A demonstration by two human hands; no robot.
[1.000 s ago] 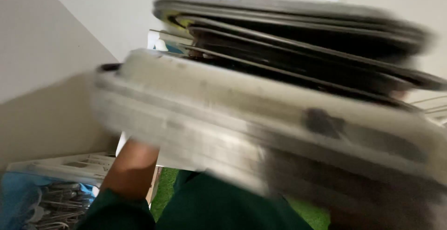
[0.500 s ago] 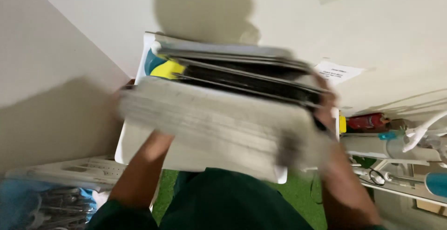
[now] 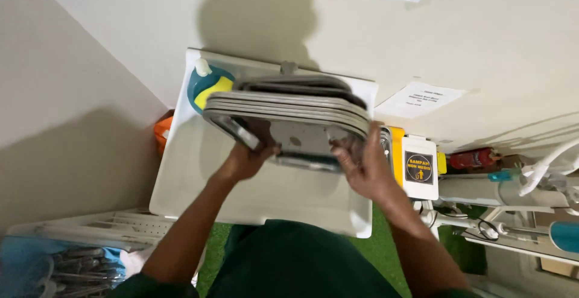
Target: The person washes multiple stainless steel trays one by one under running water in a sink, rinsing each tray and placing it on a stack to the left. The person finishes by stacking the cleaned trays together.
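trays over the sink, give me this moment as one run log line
left hand: grips trays | right hand: grips trays | trays: stacked, above sink | soap bottle: at sink's back corner

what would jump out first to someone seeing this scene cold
A stack of grey metal trays, held from both sides by the left hand and right hand over a white sink against the wall. Behind the stack's left end stands a teal bottle with a yellow label. To the right of the sink, a white bin with a dark square sticker catches the eye.
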